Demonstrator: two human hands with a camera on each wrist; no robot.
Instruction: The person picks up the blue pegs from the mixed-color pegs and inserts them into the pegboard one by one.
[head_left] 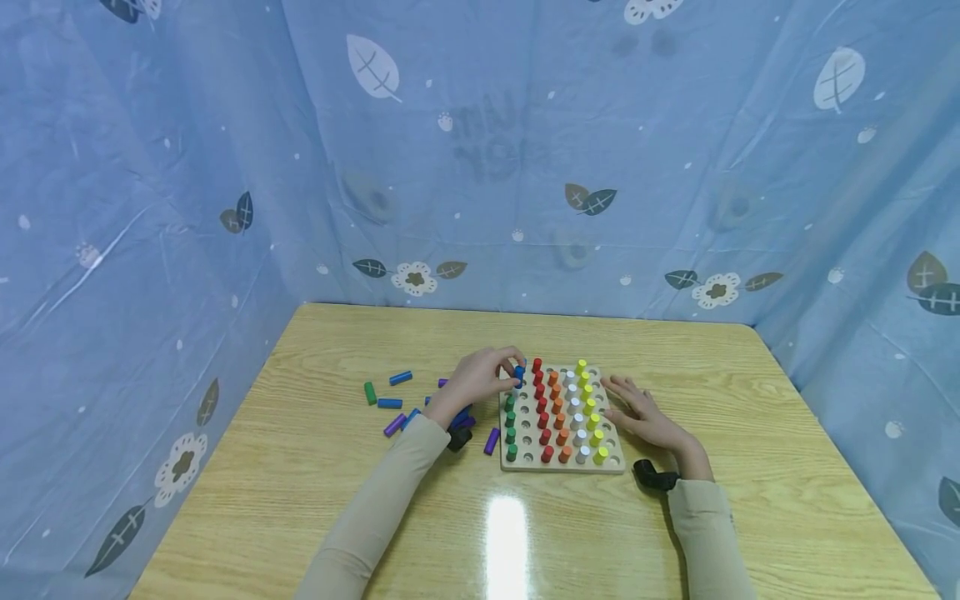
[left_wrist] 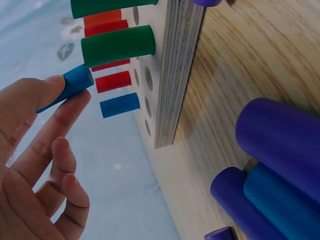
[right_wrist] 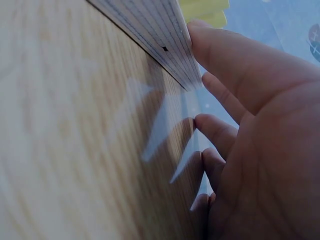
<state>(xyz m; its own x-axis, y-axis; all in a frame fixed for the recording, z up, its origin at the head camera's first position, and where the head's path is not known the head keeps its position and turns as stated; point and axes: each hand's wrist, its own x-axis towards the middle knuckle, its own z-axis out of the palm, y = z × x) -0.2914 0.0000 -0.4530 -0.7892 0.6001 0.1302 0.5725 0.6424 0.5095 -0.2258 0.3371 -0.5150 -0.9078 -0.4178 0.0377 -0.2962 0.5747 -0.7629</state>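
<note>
My left hand (head_left: 474, 379) pinches a blue peg (left_wrist: 77, 81) between thumb and fingertips, over the far left part of a wooden pegboard (head_left: 558, 468). Past it, another blue peg (left_wrist: 120, 105) stands in the board. Rows of green pegs (head_left: 511, 419), red pegs (head_left: 543, 405), orange pegs (head_left: 557, 407), white pegs (head_left: 575, 406) and yellow pegs (head_left: 591, 405) stand upright, with bare holes among them. At the board's right side lies my right hand (head_left: 651, 421), fingers spread, its thumb (right_wrist: 215, 42) right at the board's edge.
Loose on the table (head_left: 262, 467), left of the board, lie several blue and purple pegs, partly hidden by the left forearm, and a green peg (head_left: 371, 393). One purple peg (head_left: 492, 441) lies close to the board's left edge. A patterned blue curtain (head_left: 487, 233) hangs behind the table.
</note>
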